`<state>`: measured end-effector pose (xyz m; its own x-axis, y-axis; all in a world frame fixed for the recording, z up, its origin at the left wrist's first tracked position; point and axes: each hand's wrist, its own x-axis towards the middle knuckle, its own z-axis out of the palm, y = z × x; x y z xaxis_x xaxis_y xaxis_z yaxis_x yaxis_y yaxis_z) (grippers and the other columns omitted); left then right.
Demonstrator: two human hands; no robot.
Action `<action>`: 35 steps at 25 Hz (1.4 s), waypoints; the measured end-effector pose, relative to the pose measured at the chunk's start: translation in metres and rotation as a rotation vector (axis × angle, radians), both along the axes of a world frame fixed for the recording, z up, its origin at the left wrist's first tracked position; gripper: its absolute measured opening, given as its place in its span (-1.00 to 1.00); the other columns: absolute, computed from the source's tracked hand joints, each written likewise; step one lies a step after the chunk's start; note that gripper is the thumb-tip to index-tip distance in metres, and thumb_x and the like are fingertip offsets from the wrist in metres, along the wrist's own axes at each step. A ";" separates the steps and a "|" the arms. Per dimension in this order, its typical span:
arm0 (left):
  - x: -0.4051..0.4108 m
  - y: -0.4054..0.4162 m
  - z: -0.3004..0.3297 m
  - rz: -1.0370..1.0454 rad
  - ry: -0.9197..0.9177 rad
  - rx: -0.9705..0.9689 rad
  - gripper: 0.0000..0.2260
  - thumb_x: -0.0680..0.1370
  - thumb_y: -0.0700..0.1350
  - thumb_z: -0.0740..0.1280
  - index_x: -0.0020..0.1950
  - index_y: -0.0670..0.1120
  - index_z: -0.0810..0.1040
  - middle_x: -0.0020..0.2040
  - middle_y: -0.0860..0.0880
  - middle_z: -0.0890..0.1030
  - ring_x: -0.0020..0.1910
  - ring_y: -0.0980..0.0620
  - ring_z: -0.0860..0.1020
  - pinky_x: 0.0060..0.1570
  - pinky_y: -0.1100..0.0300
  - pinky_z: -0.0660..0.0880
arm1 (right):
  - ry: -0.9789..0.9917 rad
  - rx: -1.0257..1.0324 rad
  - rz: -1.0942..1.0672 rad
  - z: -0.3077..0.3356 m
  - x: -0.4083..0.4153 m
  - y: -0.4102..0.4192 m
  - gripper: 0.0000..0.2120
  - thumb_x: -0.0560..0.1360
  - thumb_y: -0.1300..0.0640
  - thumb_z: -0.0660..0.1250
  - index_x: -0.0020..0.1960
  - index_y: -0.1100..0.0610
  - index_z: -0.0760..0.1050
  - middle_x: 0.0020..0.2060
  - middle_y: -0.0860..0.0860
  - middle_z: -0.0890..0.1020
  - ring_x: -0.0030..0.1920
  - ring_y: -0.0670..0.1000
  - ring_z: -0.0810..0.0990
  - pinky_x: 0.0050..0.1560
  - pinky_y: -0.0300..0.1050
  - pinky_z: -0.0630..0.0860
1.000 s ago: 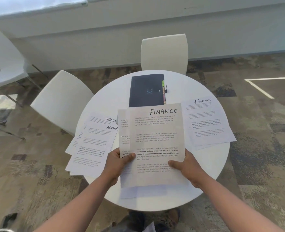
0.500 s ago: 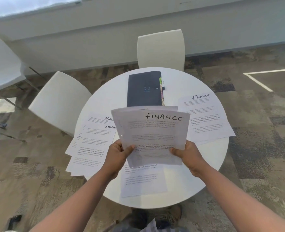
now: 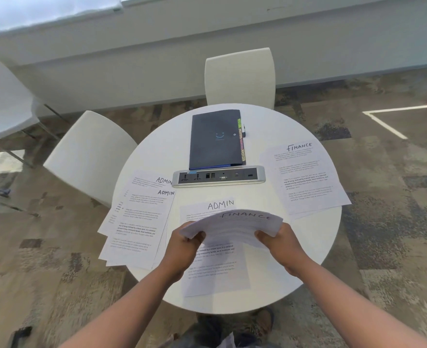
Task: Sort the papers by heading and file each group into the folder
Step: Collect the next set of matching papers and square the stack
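A round white table [image 3: 157, 149] carries a dark folder [image 3: 215, 139] at its far side, a grey socket strip [image 3: 218, 176] just before it, ADMIN sheets [image 3: 137, 222] left and centre [image 3: 217, 270], FINANCE sheets [image 3: 308, 179] right.

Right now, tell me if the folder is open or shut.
Shut: the dark folder lies flat on the table, cover down, coloured tabs at its right edge.
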<state>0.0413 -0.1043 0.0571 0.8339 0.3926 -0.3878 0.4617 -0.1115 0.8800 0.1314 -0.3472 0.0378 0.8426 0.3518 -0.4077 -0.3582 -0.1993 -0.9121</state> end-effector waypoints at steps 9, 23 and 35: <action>-0.015 -0.004 -0.016 0.011 0.053 -0.082 -0.81 0.67 -0.18 0.33 0.24 0.04 0.59 0.15 -0.01 0.69 0.19 -0.06 0.60 0.17 -0.05 0.56 | -0.024 -0.082 0.010 -0.025 -0.014 -0.004 -0.82 0.61 0.28 0.32 0.04 0.07 0.67 -0.01 0.11 0.72 -0.05 0.04 0.60 -0.06 -0.02 0.44; -0.005 0.015 -0.013 0.127 0.101 -0.420 -0.77 0.63 -0.16 0.38 0.27 -0.16 0.60 0.16 -0.14 0.73 0.11 -0.17 0.71 0.00 -0.03 0.67 | 0.306 0.185 -0.198 -0.021 0.001 0.011 -0.82 0.60 0.28 0.37 0.19 0.22 0.64 0.05 0.15 0.75 0.06 0.22 0.74 0.13 0.20 0.64; 0.029 0.054 -0.028 0.069 0.135 -0.529 -0.79 0.69 -0.15 0.28 0.28 -0.19 0.58 0.13 -0.16 0.73 0.10 -0.17 0.71 0.00 0.00 0.65 | 0.377 0.081 -0.196 -0.002 0.023 0.046 -0.81 0.64 0.29 0.31 0.21 0.20 0.60 0.07 0.13 0.75 0.05 0.17 0.74 -0.02 0.07 0.66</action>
